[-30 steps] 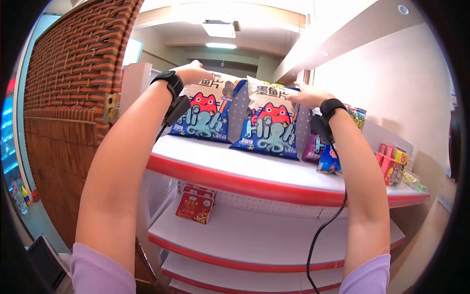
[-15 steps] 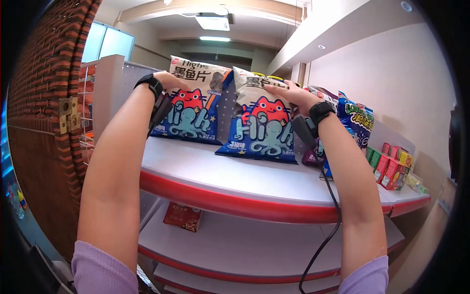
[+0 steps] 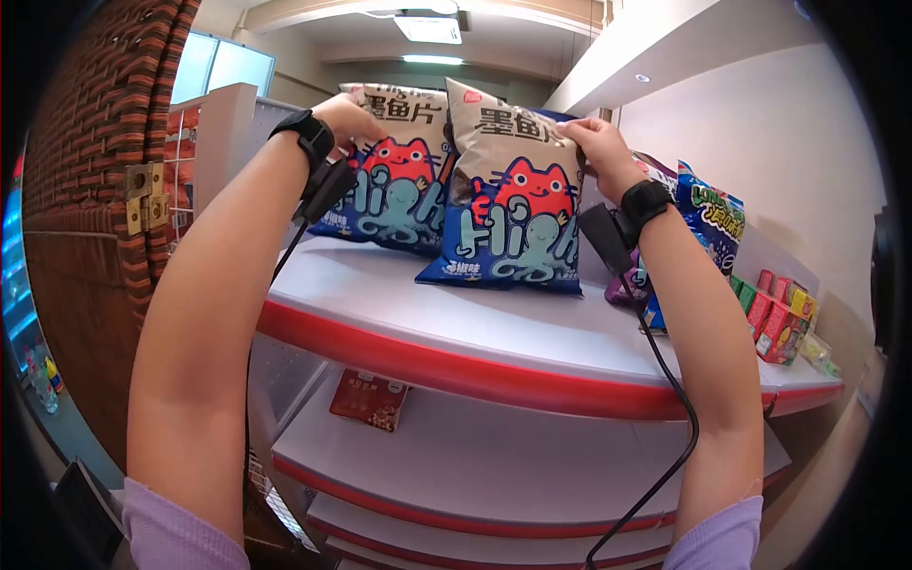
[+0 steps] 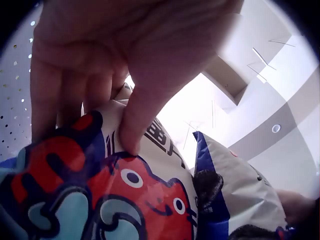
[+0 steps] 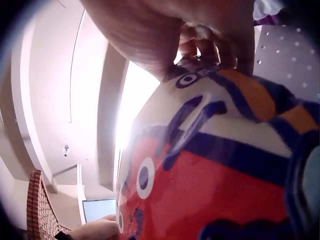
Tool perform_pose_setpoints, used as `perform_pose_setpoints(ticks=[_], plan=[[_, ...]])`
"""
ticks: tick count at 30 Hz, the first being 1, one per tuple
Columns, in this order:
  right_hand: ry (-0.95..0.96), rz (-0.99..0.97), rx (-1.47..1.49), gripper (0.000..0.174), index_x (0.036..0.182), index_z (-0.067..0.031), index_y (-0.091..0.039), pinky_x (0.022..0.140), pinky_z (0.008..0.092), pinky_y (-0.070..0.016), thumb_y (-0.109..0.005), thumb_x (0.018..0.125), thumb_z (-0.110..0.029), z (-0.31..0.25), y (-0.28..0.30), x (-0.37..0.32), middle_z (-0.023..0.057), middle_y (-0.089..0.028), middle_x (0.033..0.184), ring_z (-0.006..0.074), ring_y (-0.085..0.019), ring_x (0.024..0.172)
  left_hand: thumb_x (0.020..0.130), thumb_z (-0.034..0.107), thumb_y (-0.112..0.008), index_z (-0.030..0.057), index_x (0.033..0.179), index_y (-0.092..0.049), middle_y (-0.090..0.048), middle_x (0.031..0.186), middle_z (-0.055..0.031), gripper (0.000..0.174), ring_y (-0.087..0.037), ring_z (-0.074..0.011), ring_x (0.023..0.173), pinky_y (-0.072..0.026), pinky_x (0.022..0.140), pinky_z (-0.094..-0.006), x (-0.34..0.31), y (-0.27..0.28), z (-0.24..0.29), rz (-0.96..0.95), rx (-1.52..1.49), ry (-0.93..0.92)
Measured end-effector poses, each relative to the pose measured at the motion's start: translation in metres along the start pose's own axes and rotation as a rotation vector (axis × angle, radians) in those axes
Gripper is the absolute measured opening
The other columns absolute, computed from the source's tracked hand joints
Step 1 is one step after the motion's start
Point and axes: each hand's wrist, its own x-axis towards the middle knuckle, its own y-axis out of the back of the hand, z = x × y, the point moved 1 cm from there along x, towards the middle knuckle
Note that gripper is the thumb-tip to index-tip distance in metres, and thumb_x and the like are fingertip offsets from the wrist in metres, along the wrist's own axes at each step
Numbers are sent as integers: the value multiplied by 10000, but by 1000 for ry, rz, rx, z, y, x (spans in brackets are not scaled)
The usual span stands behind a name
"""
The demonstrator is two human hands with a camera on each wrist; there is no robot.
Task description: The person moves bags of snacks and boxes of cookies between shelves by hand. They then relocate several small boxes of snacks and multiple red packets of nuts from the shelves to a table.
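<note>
Both bags gripped, upright on shelf [image 3: 475,378].
Head: my left hand [image 3: 350,118] pinches left bag [image 3: 404,195] at 11 o'clock; right hand [image 3: 598,142] pinches right bag [image 3: 513,214] at 1. Left wrist: thumb on front. Right wrist: fingers clamp top edge. Straightening step, I judge; next needs level set-down.

right snack bag [image 3: 508,204] — 墨鱼片 across top, big "High" under red cat | left snack bag [image 3: 399,190] — same 墨鱼片, "High" | blue-green bag [image 3: 708,223]: "LON…" only, rest unreadable | red pack [image 3: 369,399] on lower shelf: print too small
</note>
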Motion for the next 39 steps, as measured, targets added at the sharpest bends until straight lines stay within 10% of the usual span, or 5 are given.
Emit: perform_pose_setpoints(ticks=[13, 21, 22, 23, 39], plan=[[624, 444, 245, 190, 1018, 38, -554, 645, 258, -478, -534, 860, -66, -157, 12, -76, 130, -606, 859, 147, -579, 735, 749, 289, -738, -3, 947, -592, -643, 743, -91, 382, -594, -155, 631, -461, 549, -302, -87, 15, 45, 616, -350, -736], [644, 630, 310, 145, 975, 31, -544, 606, 255, -473, -508, 878, -71, -219, 69, -252, 81, -597, 778, 140, -571, 684, 900, 301, -588, 39, 1339, -428, -496, 1299, -146, 536, -530, -215, 1152, -401, 999, -361, -191, -6, 22, 383, -511, -863], [1082, 261, 166, 161, 959, 33, -553, 622, 272, -478, -499, 899, -106, -212, 84, -272, 102, -612, 774, 163, -586, 695, 901, 201, -564, -49, 1288, -391, -507, 1251, -221, 492, -543, -276, 1127, -441, 975, -377, -239, -21, 46, 334, -638, -792], [798, 880, -103, 103, 850, -4, -637, 636, 251, -436, -554, 803, -42, -201, 108, -295, 42, -589, 734, 114, -529, 674, 902, 101, -541, -138, 1236, -354, -517, 1202, -297, 451, -555, -338, 1101, -481, 950, -393, -289, -36, 60, 275, -758, -709], [-141, 1861, -1388, 145, 666, 2, -529, 708, 250, -381, -537, 787, 81, -373, 21, -1008, 44, -410, 708, 147, -444, 704, 905, 35, -558, -89, 1157, -499, -612, 1017, -137, 287, -557, -178, 863, -481, 755, -311, -719, -252, -26, -982, -948, -601]])
